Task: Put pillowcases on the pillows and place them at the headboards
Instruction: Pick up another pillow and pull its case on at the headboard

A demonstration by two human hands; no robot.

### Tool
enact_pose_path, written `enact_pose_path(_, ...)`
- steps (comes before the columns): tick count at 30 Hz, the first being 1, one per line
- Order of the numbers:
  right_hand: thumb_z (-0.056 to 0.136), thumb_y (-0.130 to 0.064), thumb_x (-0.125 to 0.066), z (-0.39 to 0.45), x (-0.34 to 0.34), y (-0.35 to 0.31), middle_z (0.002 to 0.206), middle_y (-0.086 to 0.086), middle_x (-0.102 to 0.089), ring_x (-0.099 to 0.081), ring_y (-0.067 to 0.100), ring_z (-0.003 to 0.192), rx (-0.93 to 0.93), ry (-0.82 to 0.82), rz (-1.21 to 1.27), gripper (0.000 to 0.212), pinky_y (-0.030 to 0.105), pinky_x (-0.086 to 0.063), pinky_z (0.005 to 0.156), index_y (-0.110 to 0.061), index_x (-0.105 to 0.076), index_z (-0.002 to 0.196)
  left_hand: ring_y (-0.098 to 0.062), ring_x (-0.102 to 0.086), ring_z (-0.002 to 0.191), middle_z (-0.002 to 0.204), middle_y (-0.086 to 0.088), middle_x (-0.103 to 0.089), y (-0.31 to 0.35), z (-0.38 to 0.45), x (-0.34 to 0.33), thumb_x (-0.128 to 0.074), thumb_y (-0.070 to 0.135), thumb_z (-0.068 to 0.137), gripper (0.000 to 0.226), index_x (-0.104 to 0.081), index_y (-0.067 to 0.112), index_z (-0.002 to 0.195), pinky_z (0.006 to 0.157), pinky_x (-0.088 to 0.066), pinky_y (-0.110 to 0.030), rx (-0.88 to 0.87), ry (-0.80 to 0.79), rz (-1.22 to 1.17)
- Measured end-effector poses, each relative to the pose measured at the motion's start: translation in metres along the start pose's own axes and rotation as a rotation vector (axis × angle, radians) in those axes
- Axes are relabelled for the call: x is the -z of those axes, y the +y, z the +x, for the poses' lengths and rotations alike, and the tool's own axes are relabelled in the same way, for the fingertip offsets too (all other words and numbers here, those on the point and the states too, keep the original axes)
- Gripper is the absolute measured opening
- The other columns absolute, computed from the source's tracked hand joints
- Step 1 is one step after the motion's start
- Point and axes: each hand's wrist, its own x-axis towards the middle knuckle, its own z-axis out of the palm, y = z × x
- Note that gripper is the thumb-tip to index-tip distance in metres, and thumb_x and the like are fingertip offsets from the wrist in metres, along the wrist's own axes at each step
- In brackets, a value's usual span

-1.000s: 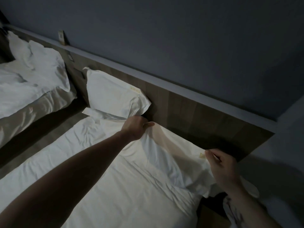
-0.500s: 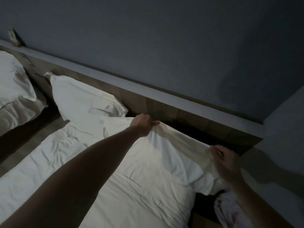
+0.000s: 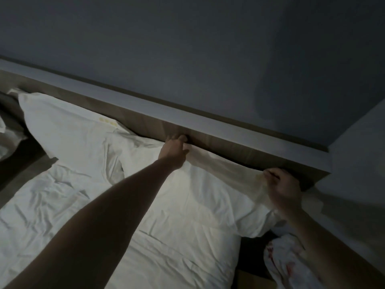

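Pillows, 2 of them, lie at the head edge of the bed (image 3: 62,215) against the wooden headboard (image 3: 229,142). We see the cased pillow (image 3: 62,130), plump and white, at the left corner. The second pillow (image 3: 208,201), soft and creased, sits at the right corner. Our left hand (image 3: 174,150) pinches its top edge; our right hand (image 3: 284,190) grips its pale, thin corner flap. The white sheet is crumpled. A red-patterned cloth (image 3: 285,265) lies beside the bed.
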Motion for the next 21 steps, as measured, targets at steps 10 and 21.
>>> enact_pose_path(10, 0.1, -0.049, -0.05, -0.02, 0.003, 0.042, 0.073, -0.008, -0.059, -0.059, 0.016, 0.073, 0.002, -0.077, -0.068, 0.03, 0.04, -0.049, 0.07, -0.028, -0.057, 0.08, -0.035, -0.064, 0.116, 0.132, -0.004, -0.061, -0.078, -0.016, -0.005, -0.059, 0.031, 0.102, 0.027, -0.062, 0.023, 0.127, 0.091, -0.052, -0.044, 0.233, 0.025, 0.091)
enact_pose_path(21, 0.096, -0.045, -0.051, -0.02, 0.014, 0.041, 0.077, -0.008, -0.063, -0.061, 0.017, 0.076, 0.029, 0.021, -0.019, 0.027, 0.035, -0.048, 0.07, -0.025, -0.065, 0.086, -0.029, -0.063, 0.127, 0.142, 0.0, -0.067, -0.082, -0.007, 0.004, -0.073, 0.036, 0.084, 0.018, -0.074, 0.021, 0.074, 0.103, -0.046, -0.034, 0.216, -0.047, -0.085)
